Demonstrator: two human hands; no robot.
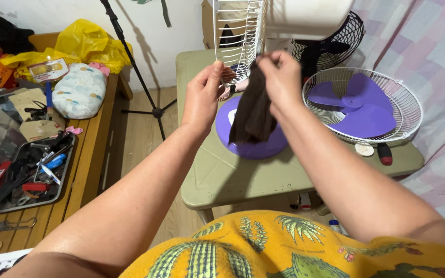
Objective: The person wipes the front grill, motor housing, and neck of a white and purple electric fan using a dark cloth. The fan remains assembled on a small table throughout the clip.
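Note:
My left hand (203,95) and my right hand (282,77) are raised over a green plastic table (222,175). Both pinch the top of a dark brown cloth (253,110) that hangs down between them. Just behind the cloth stands the white wire grille (235,36) of a fan, with the white fan body (305,18) above it. Under the cloth lies the fan's round purple base (256,146). A front grille holding purple blades (361,105) lies flat on the table to the right of my right hand.
A small white cap (364,149) and a red-handled tool (385,154) lie near the flat grille. A black fan (336,44) stands behind. At left, a wooden bench (91,154) holds a tool tray (32,175), yellow bags (86,44) and a pillow. A black tripod (140,77) stands on the floor.

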